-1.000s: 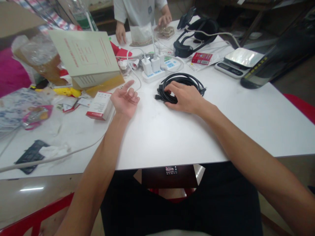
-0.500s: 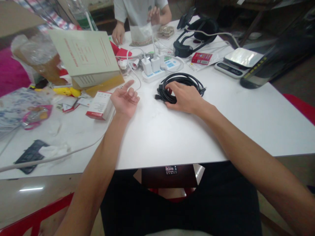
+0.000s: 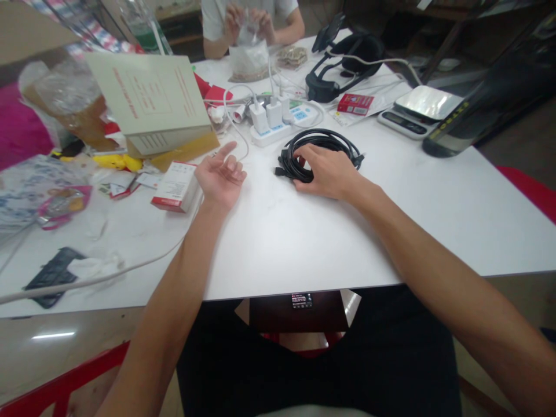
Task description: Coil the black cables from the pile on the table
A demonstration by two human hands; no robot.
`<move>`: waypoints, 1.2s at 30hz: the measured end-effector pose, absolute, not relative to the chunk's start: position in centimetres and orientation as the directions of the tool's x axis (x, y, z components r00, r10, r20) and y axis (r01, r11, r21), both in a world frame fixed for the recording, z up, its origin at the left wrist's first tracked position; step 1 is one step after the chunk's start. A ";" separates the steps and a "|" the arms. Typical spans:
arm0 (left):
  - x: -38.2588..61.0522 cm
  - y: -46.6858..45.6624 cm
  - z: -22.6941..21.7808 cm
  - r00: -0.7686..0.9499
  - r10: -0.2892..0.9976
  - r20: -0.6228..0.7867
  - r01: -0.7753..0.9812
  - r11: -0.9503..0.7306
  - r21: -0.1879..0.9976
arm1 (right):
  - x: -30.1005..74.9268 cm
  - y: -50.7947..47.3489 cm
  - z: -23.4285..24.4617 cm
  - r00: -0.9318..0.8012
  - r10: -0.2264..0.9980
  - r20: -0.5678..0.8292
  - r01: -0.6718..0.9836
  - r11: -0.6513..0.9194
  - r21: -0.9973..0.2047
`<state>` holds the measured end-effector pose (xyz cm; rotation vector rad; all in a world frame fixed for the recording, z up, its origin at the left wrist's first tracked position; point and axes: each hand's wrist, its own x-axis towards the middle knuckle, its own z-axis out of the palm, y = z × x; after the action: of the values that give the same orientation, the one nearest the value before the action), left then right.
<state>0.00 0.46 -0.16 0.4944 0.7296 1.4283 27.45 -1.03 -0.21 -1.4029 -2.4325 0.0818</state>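
Our right grip (image 3: 328, 172) spreads wide across the coiled black cable (image 3: 320, 141), resting on top; our left grip (image 3: 221, 180) lies open, palm up, on the worktop (image 3: 304, 243) nearby.

Dark cylinder (image 3: 449, 121), far right tabletop corner: yellow lettering, blurred | pale folder (image 3: 147, 98), far left: red print, unreadable

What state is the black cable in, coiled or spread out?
Coiled: the black cable lies in loose loops on the white table, under the right hand, with a plug end poking out on its left.
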 end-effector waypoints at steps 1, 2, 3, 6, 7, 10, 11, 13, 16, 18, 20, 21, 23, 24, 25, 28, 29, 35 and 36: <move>0.0 0.5 -0.2 -0.010 0.988 -0.154 -0.704 0.103 0.702 | 27.5 -1.1 -0.2 -0.460 0.850 0.255 0.832 0.513 -0.210; 0.0 0.5 -0.2 -0.010 0.988 -0.155 -0.704 0.103 0.703 | 27.5 -1.1 -0.1 -0.461 0.850 0.256 0.832 0.514 -0.207; 0.0 0.5 -0.2 -0.011 0.988 -0.157 -0.703 0.104 0.704 | 27.5 -1.1 0.0 -0.461 0.849 0.258 0.832 0.515 -0.205; -0.1 0.5 -0.3 -0.013 0.988 -0.157 -0.698 0.103 0.708 | 27.5 -1.2 0.1 -0.458 0.854 0.246 0.837 0.508 -0.203; -0.1 0.6 -0.3 -0.013 0.988 -0.155 -0.697 0.102 0.709 | 27.5 -1.2 0.1 -0.456 0.857 0.239 0.839 0.504 -0.204; -0.1 0.6 -0.4 -0.004 0.990 -0.144 -0.702 0.100 0.706 | 27.6 -1.0 0.0 -0.439 0.869 0.227 0.850 0.484 -0.209; -0.1 0.6 -0.4 0.001 0.990 -0.141 -0.703 0.101 0.704 | 27.6 -0.9 -0.1 -0.430 0.874 0.227 0.855 0.475 -0.209; -0.1 0.6 -0.3 0.003 0.990 -0.142 -0.704 0.103 0.702 | 27.7 -0.8 -0.2 -0.413 0.881 0.230 0.865 0.458 -0.205; -0.1 0.5 -0.3 -0.009 0.988 -0.155 -0.699 0.105 0.707 | 27.8 -0.6 -0.3 -0.409 0.884 0.226 0.871 0.452 -0.193; -0.1 0.5 -0.3 -0.016 0.987 -0.157 -0.699 0.101 0.708 | 27.8 -0.7 -0.2 -0.425 0.877 0.226 0.865 0.467 -0.183; 0.0 0.4 -0.2 -0.017 0.988 -0.155 -0.702 0.099 0.705 | 27.8 -0.8 -0.1 -0.447 0.865 0.228 0.856 0.487 -0.170; 0.0 0.4 -0.2 -0.016 0.988 -0.153 -0.703 0.098 0.704 | 27.8 -0.8 0.0 -0.457 0.860 0.228 0.853 0.497 -0.163; 0.0 0.4 -0.1 -0.012 0.988 -0.153 -0.703 0.101 0.704 | 27.9 -0.8 0.1 -0.472 0.853 0.222 0.848 0.508 -0.148; 0.0 0.4 -0.1 -0.010 0.988 -0.154 -0.701 0.103 0.705 | 28.0 -0.7 0.2 -0.476 0.852 0.218 0.848 0.511 -0.142; 0.0 0.4 0.0 -0.008 0.988 -0.156 -0.699 0.106 0.707 | 28.2 -0.6 0.2 -0.476 0.853 0.216 0.849 0.509 -0.138; 0.1 0.3 0.1 -0.005 0.987 -0.160 -0.693 0.112 0.713 | 29.1 0.0 0.0 -0.448 0.865 0.226 0.863 0.484 -0.143; 0.1 0.3 0.1 -0.006 0.987 -0.161 -0.690 0.113 0.715 | 29.5 0.3 -0.1 -0.432 0.871 0.235 0.869 0.471 -0.148; 0.2 0.3 0.1 -0.003 0.986 -0.167 -0.700 0.117 0.704 | 31.4 1.6 -1.3 -0.321 0.894 0.311 0.906 0.386 -0.174; 0.2 0.3 0.1 0.000 0.986 -0.164 -0.703 0.117 0.702 | 31.5 1.8 -1.5 -0.309 0.893 0.328 0.909 0.379 -0.175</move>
<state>0.21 0.29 0.09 0.4908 0.7329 1.4133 31.53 1.77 -1.50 -1.5671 -2.2752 -0.0602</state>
